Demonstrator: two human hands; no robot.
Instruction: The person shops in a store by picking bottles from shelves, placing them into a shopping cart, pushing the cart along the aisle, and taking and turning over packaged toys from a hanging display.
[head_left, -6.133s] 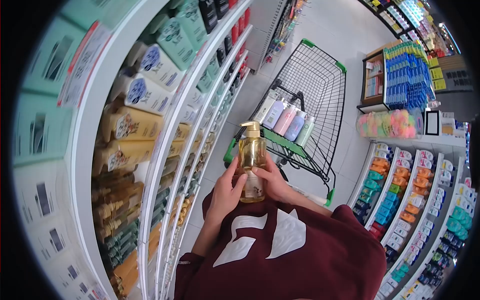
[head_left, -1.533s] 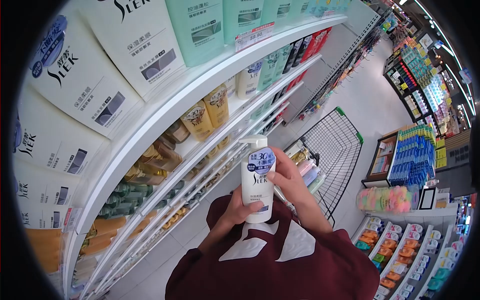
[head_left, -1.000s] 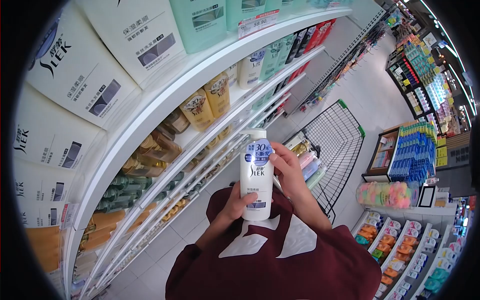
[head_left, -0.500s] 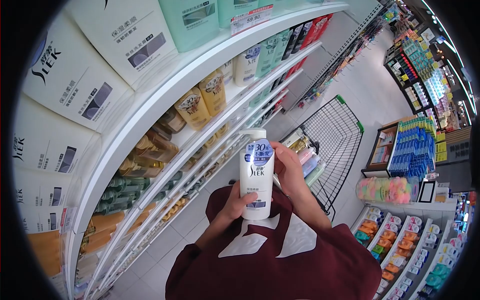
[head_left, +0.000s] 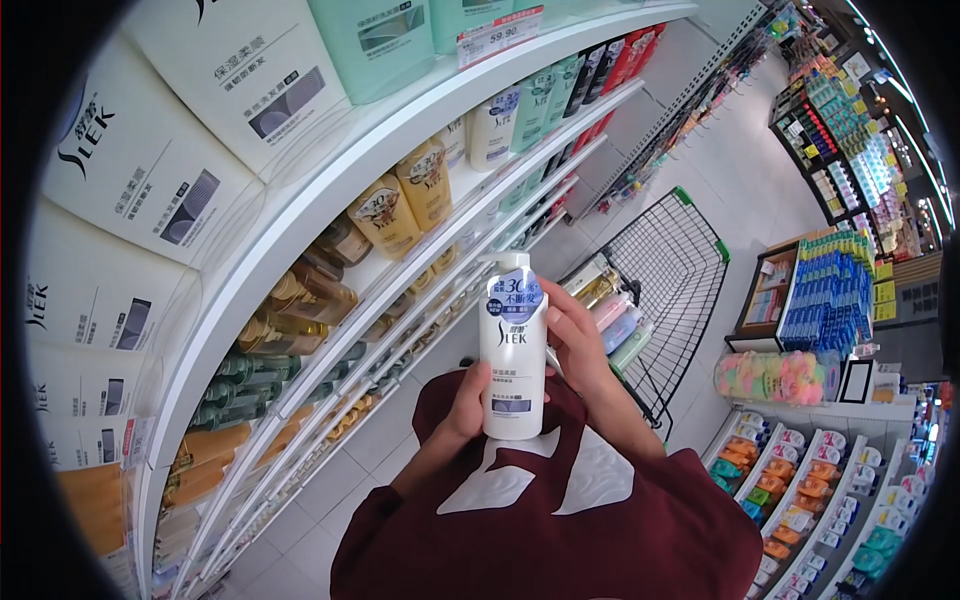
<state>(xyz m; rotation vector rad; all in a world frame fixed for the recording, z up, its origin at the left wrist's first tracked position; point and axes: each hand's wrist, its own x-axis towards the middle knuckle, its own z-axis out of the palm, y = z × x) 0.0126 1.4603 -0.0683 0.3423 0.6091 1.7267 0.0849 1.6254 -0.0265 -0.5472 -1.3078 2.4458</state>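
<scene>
A white SLEK shampoo bottle point(head_left: 515, 365) with a pump top and a round blue sticker is held upright in front of my chest, its label facing me. Low on its left side, my left hand point(head_left: 467, 405) grips it, with the thumb along the edge and the other fingers hidden behind. My right hand point(head_left: 577, 335) holds the upper right side, fingers curled behind the bottle near the sticker. Part of the pump head shows above the sticker.
Shelves point(head_left: 400, 110) of shampoo bottles rise on my left, with a price tag point(head_left: 500, 38) on the upper edge. Ahead to the right stands a shopping cart point(head_left: 672, 270) holding several bottles. Farther right are a display of blue boxes point(head_left: 825, 300) and racks of small packs point(head_left: 800, 490).
The bottle has turned slightly in my hands, and its sticker has shifted. My left thumb has moved off the front label to the bottle's edge.
</scene>
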